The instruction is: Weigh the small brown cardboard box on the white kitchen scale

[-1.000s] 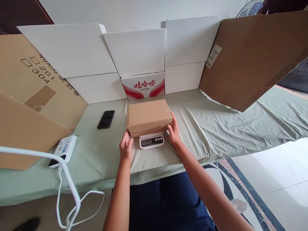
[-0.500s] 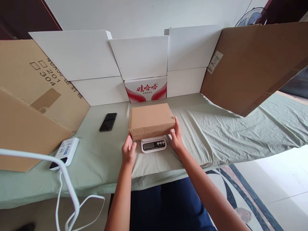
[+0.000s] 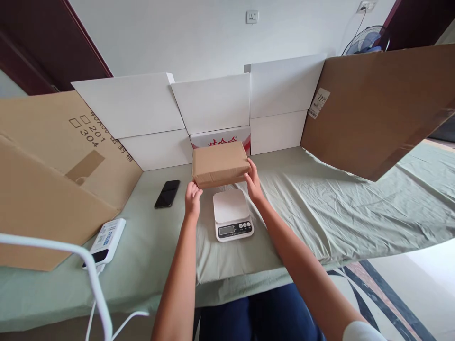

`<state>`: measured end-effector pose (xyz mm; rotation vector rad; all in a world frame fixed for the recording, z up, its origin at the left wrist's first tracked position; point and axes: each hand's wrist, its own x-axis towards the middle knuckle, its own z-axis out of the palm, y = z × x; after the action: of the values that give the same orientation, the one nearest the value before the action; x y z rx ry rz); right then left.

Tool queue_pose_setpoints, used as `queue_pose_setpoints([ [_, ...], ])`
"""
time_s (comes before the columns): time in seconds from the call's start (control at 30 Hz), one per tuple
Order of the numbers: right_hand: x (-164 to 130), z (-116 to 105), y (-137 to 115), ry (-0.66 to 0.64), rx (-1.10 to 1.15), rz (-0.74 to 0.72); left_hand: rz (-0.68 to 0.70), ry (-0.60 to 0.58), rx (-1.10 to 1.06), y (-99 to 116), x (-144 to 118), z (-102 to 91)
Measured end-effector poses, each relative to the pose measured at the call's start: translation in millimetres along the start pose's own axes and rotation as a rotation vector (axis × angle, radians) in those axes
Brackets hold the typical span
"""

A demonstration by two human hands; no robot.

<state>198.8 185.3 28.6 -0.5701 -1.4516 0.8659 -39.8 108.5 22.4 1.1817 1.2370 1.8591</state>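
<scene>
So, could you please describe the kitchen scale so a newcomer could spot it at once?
On the green-sheeted table, look just below the brown box held between both hands. The scale is the small white square platform with a dark display and round buttons; the black phone lies further left.

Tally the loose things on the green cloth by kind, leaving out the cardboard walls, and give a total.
Brown cardboard box, held above the cloth between left hand and right hand: 1
White kitchen scale: 1
Black phone: 1
White power bank: 1
Total: 4
</scene>
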Motion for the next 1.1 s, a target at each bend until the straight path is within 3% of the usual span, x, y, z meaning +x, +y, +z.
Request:
queue_pose_setpoints([
  [0.13, -3, 1, 35, 0.017, -0.004, 0.076, -0.058, 0.005, 0.010, -30, 10, 3.0],
  [0.3, -7, -2, 44, 0.020, -0.054, 0.130, -0.106, -0.004, 0.018, -46, 10, -0.4],
  [0.5, -2, -5, 52, 0.028, -0.051, 0.196, -0.151, -0.012, 0.034, -50, 13, 2.4],
  [0.8, -8, -15, 55, 0.066, -0.071, 0.245, -0.170, 0.095, 0.021, -46, 13, -11.3],
  [1.1, -6, -12, 52, 0.006, -0.064, 0.226, -0.166, -0.056, -0.015, -51, 12, -2.4],
])
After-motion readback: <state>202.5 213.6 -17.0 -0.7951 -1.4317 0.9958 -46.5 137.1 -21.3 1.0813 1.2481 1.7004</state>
